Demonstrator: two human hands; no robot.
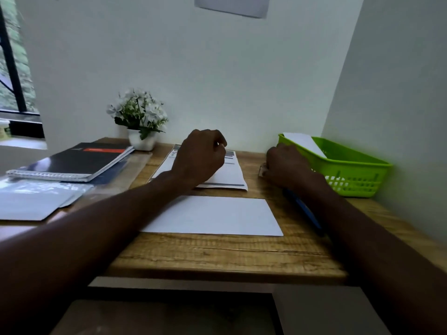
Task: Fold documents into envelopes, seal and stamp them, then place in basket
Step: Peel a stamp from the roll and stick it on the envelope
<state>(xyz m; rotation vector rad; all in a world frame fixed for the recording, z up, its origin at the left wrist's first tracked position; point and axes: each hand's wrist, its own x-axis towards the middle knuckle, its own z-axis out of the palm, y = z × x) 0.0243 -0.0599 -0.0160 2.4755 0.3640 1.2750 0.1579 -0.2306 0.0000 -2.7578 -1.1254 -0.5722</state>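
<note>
A white envelope (215, 216) lies flat on the wooden desk (217, 252) in front of me. Behind it lies a stack of printed documents (232, 176). My left hand (200, 158) hovers over that stack with its fingers curled and thumb against the forefinger; nothing shows in it. My right hand (286, 166) rests on the desk beside the green basket (355, 170), fingers curled round a small pale object (262, 170) of which only an edge shows. A white envelope (305, 141) leans inside the basket.
A blue pen (305, 210) lies under my right forearm. At the left sit a spiral notebook (72, 163), plastic sleeves and more envelopes (31, 204). A potted white flower (139, 119) stands at the back. Walls close the back and right.
</note>
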